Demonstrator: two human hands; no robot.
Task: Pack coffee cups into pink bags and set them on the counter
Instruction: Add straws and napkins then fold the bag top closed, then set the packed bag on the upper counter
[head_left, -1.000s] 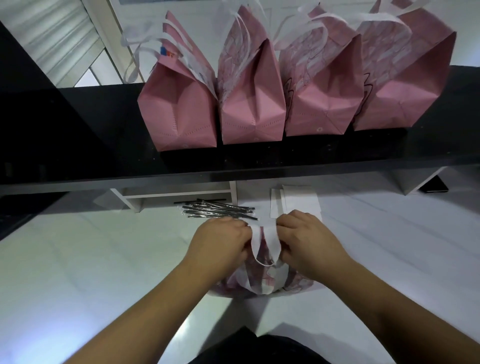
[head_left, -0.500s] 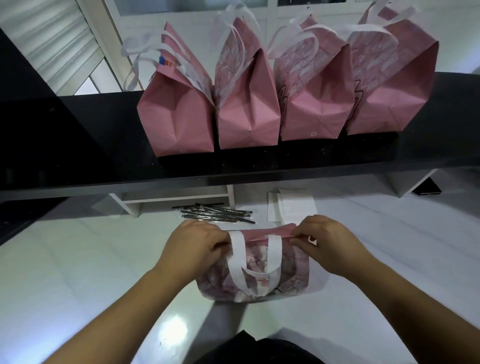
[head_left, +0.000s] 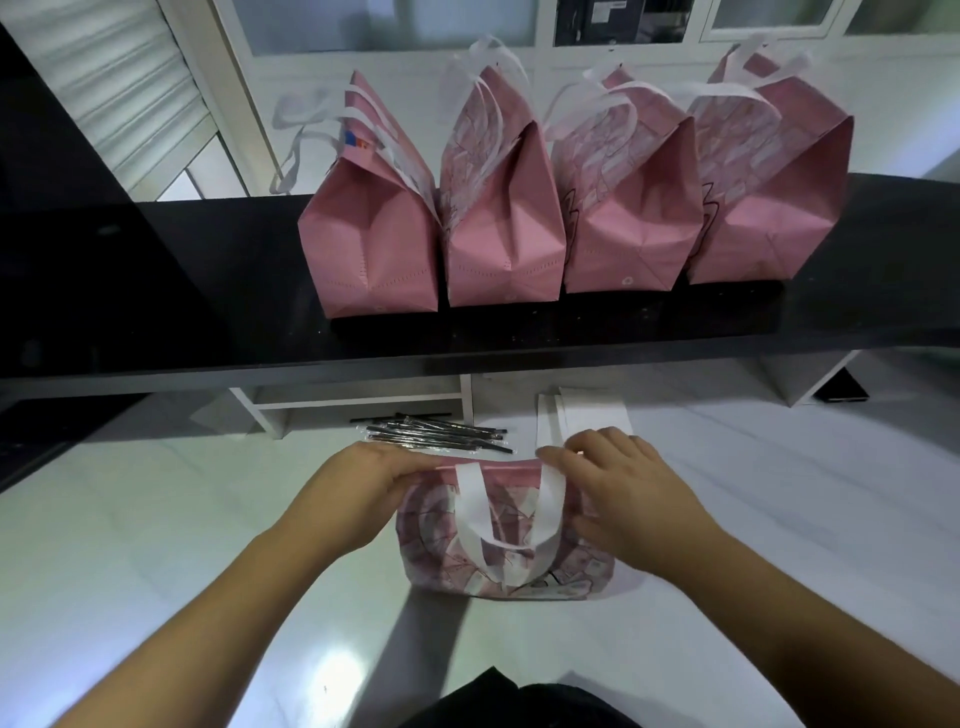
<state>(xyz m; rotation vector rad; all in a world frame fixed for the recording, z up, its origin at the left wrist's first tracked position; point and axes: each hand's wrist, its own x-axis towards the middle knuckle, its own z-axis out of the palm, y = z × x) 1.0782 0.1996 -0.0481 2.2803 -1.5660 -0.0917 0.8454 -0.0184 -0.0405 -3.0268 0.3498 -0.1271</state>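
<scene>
Soft pink printed fabric bag (head_left: 506, 540) with white loop handles: limp, light. Your left hand (head_left: 358, 488) pinches top rim; right hand (head_left: 623, 488) rests loose-fingered. Lift by handles.

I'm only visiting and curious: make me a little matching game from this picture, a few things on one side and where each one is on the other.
Things:
1. four standing pink fabric bags with white handles
2. bundle of black wrapped straws
3. flat pink patterned bag with white loop handle
4. stack of white paper sheets

Places:
A. under both hands, on the white table
B. in a row on the black counter
C. beyond the right hand's fingers
D. beyond the left hand, below the counter's edge

Pairs: 1-B, 2-D, 3-A, 4-C
</scene>
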